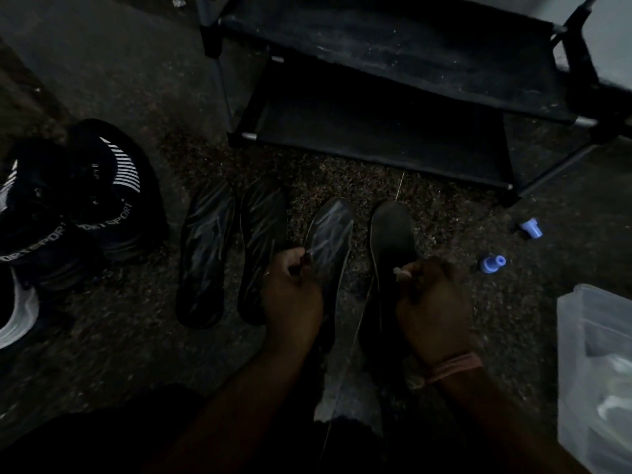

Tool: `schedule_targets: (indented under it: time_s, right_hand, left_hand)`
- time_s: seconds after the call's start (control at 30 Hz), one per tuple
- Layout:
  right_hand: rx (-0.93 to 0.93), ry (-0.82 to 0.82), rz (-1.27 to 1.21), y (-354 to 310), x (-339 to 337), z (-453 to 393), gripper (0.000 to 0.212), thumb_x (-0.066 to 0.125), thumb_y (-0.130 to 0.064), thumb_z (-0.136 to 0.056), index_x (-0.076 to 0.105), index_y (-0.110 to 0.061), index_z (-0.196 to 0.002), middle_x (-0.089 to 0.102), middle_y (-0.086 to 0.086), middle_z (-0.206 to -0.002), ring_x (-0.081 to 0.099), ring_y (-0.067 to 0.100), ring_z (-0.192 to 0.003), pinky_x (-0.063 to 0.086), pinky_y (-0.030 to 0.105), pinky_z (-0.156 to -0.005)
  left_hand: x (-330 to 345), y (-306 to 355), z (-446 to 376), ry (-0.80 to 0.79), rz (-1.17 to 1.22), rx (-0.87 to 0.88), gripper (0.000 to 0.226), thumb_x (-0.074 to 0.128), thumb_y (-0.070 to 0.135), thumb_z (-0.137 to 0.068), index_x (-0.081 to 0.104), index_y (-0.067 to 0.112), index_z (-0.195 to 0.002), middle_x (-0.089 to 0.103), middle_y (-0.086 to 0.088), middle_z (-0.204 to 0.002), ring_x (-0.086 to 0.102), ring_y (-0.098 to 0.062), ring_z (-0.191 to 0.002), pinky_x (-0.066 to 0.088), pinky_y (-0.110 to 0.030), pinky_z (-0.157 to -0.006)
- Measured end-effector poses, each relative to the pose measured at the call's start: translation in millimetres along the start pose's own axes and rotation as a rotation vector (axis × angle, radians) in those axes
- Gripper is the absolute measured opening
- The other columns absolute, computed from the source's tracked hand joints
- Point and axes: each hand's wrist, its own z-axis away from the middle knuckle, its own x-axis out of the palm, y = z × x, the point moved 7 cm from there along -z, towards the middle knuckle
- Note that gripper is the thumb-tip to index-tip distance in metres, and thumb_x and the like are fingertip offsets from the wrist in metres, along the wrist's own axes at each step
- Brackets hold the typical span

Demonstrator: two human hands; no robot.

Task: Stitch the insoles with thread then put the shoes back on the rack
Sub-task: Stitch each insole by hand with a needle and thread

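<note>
Black fabric shelves of the shoe rack (393,63) stand bare at the top of the view, on a speckled dark floor (136,336). To the left sit black sport shoes (85,200) with striped uppers. At the right edge is a clear plastic box (595,364). Two patterned insoles (205,254) lie side by side on the floor, just left of the hands. The left hand (294,299) pinches the edge of a third patterned insole (331,234); the right hand (434,302) is curled around the plain dark insole (393,234), fingertips holding something pale and small that I cannot identify. The hands are apart. A thin thread (355,330) runs between them down toward the lap. Two blue caps or spools (492,263) lie near the rack's foot.

The light is poor, so a stitch could easily miss the edge. The slack thread could also snag or tangle under the forearms, and a hard pull might tear through the insole.
</note>
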Motion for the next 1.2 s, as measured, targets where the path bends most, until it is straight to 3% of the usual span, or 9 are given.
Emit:
schedule_targets:
  time_s: [0.07, 0.17, 0.3, 0.5, 0.6, 0.73, 0.83, 0.97, 1.2]
  right_hand:
    - [-0.084, -0.021, -0.090, -15.5, 0.5, 6.7, 0.005, 0.066, -0.018, -0.090, 0.068, -0.020, -0.093, 0.065, 0.002, -0.097, 0.060, 0.017, -0.090, 0.047, 0.033, -0.083]
    - [-0.024, -0.305, -0.345, -32.8, 25.4, 24.5, 0.005, 0.065, -0.020, -0.094, 0.068, -0.023, -0.092, 0.069, -0.011, -0.087, 0.065, 0.001, -0.083, 0.049, 0.018, -0.077]
    - [0.032, -0.475, -0.502, -37.5, 50.8, 39.4, 0.006, 0.068, -0.013, -0.090, 0.069, -0.018, -0.091, 0.073, -0.004, -0.089, 0.069, 0.011, -0.086, 0.056, 0.040, -0.084]
    - [0.212, -0.471, -0.720, -40.0, 46.3, 37.6, 0.007, 0.067, -0.014, -0.094, 0.072, -0.012, -0.088, 0.075, -0.002, -0.080, 0.066, 0.002, -0.072, 0.051, 0.020, -0.065]
    - [0.208, -0.499, -0.826, -50.5, 41.6, 38.5, 0.007, 0.067, -0.015, -0.094, 0.072, -0.013, -0.090, 0.075, -0.001, -0.081, 0.069, 0.006, -0.074, 0.053, 0.024, -0.065]
    - [0.199, -0.483, -0.868, -55.9, 26.1, 32.7, 0.006, 0.068, -0.014, -0.093, 0.074, -0.015, -0.092, 0.077, 0.002, -0.088, 0.071, 0.011, -0.082, 0.058, 0.029, -0.073]
    - [0.189, -0.417, -0.889, -54.0, 10.0, 20.8, 0.008, 0.067, -0.010, -0.093, 0.074, -0.012, -0.097, 0.077, 0.001, -0.089, 0.071, 0.011, -0.081, 0.057, 0.026, -0.075]
    - [0.081, -0.365, -0.921, -65.2, -5.6, 18.1, 0.010, 0.066, -0.007, -0.094, 0.073, -0.011, -0.100, 0.076, 0.004, -0.090, 0.072, 0.016, -0.079, 0.060, 0.033, -0.072]
    - [-0.095, -0.307, -0.939, -80.2, -17.3, 24.0, 0.019, 0.062, -0.005, -0.096, 0.071, -0.011, -0.112, 0.074, -0.003, -0.112, 0.070, 0.015, -0.108, 0.060, 0.041, -0.082]
  left_hand:
    - [0.8, -2.9, 0.8, -0.008, 0.004, -0.053, 0.023, 0.057, 0.016, -0.098, 0.066, 0.018, -0.119, 0.070, 0.004, -0.110, 0.065, -0.013, -0.102, 0.052, -0.036, -0.098]
    - [1.4, 4.6, 5.4, -0.022, -0.031, -0.070, 0.031, 0.049, 0.010, -0.099, 0.062, 0.016, -0.126, 0.065, 0.003, -0.118, 0.061, -0.013, -0.106, 0.046, -0.022, -0.087]
    - [5.3, 1.4, 8.9, -0.056, 0.029, -0.173, 0.030, 0.046, 0.013, -0.101, 0.060, 0.021, -0.126, 0.063, 0.006, -0.119, 0.059, -0.009, -0.102, 0.041, -0.012, -0.077]
    - [10.8, -13.0, 4.6, -0.123, 0.204, -0.369, 0.029, 0.059, 0.019, -0.098, 0.061, 0.018, -0.128, 0.069, -0.005, -0.118, 0.066, -0.019, -0.102, 0.055, -0.034, -0.090]
    - [17.8, -15.0, 7.3, -0.292, 0.240, -0.509, 0.024, 0.059, 0.036, -0.100, 0.065, 0.021, -0.118, 0.072, -0.007, -0.116, 0.070, -0.029, -0.102, 0.056, -0.049, -0.095]
    - [35.2, 2.4, 25.3, -0.669, 0.597, -0.803, 0.070, 0.045, 0.063, -0.097, 0.063, 0.003, -0.128, 0.070, -0.018, -0.121, 0.068, -0.031, -0.106, 0.056, -0.043, -0.091]
    - [32.7, 18.6, 20.5, -0.783, 0.730, -0.742, 0.083, 0.035, 0.073, -0.094, 0.055, 0.007, -0.139, 0.063, -0.016, -0.136, 0.063, -0.030, -0.123, 0.055, -0.045, -0.098]
    - [31.7, 26.1, 23.6, -0.793, 0.757, -0.700, 0.085, 0.028, 0.078, -0.090, 0.062, 0.008, -0.123, 0.071, -0.018, -0.121, 0.071, -0.029, -0.109, 0.060, -0.041, -0.085]
    - [34.2, 30.4, 22.4, -0.821, 0.883, -0.678, 0.095, 0.026, 0.089, -0.081, 0.065, 0.008, -0.111, 0.074, -0.015, -0.106, 0.074, -0.027, -0.094, 0.060, -0.038, -0.073]
